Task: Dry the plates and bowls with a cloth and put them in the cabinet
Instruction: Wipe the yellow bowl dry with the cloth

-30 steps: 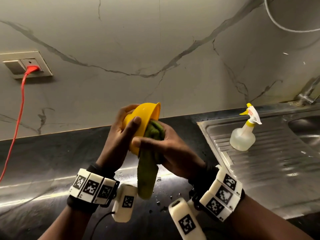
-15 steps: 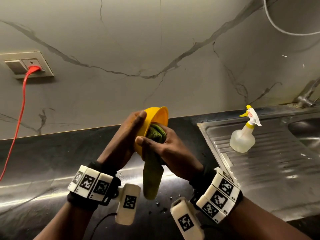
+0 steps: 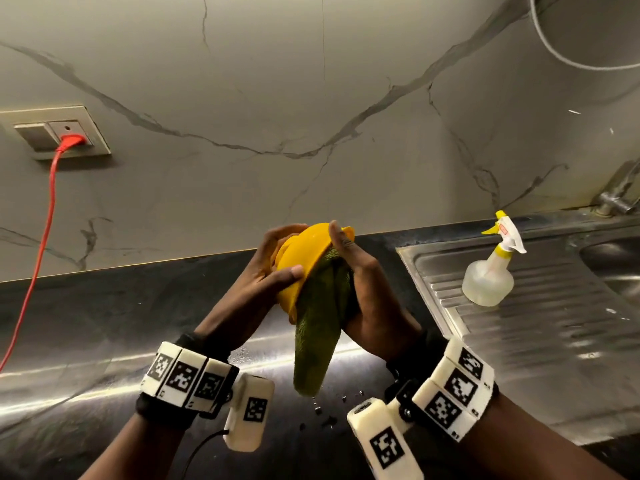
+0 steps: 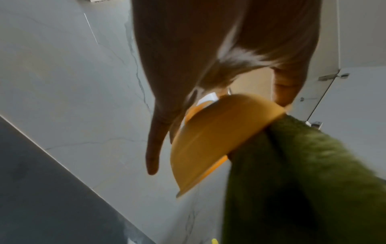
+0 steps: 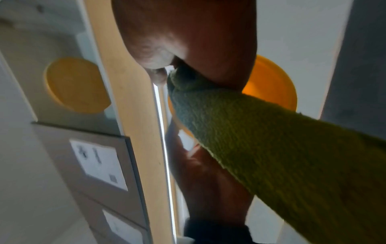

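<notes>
I hold a yellow bowl [image 3: 302, 261] up over the dark counter, tilted with its mouth to the right. My left hand [image 3: 273, 268] grips its outside, thumb on the rim and fingers round the back. A green cloth [image 3: 320, 327] is stuffed into the bowl's mouth and hangs down below it. My right hand [image 3: 356, 271] grips the cloth against the inside, thumb over the top rim. From the left wrist I see the bowl [image 4: 211, 140] and the cloth [image 4: 303, 181]. The right wrist view has the cloth [image 5: 261, 145] across the bowl [image 5: 273, 85].
A clear spray bottle [image 3: 490, 275] with a yellow and white trigger stands on the steel draining board [image 3: 554, 323] at the right. A red cord [image 3: 41, 237] hangs from the wall socket [image 3: 59, 133] at the left. Water drops lie on the counter [image 3: 86, 323]. A yellow plate [image 5: 75, 85] shows in an overhead cabinet.
The bowl has turned in my hands. My right thumb went from the near side of the rim up over its top edge. My left thumb slid down the rim toward me.
</notes>
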A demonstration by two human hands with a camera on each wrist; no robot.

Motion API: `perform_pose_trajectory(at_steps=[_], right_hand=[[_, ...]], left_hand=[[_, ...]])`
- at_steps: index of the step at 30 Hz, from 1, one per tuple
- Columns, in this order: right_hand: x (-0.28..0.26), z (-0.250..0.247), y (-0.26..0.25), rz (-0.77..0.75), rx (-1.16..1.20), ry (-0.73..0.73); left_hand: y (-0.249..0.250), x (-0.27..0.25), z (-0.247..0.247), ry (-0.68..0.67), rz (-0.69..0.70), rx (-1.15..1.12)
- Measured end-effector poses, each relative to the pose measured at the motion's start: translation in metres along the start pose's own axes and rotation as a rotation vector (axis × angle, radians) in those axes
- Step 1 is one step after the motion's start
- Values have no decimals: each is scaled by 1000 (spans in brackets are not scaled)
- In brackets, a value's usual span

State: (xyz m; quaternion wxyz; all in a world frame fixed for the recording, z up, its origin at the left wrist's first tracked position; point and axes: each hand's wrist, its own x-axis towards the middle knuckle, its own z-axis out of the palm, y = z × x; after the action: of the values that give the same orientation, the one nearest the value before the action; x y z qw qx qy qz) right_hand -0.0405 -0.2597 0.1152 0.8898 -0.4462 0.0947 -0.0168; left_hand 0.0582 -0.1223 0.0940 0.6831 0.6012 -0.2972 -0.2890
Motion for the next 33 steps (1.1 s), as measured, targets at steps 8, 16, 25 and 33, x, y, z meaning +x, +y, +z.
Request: perform_pose_trajectory(at_steps=[8,16,25,33], right_hand=[[-4,5,11,26,83,-33],[4,-3,-6,7,-78,31],[5,0,0,-90,-175,2],[7,-9,-16,16,39,5]], left_hand=[[-4,3,16,259,236,178],[-8,-2,5,78,219,232],[3,9,13,133,-50,43],[-3,2,4,49,42,68]])
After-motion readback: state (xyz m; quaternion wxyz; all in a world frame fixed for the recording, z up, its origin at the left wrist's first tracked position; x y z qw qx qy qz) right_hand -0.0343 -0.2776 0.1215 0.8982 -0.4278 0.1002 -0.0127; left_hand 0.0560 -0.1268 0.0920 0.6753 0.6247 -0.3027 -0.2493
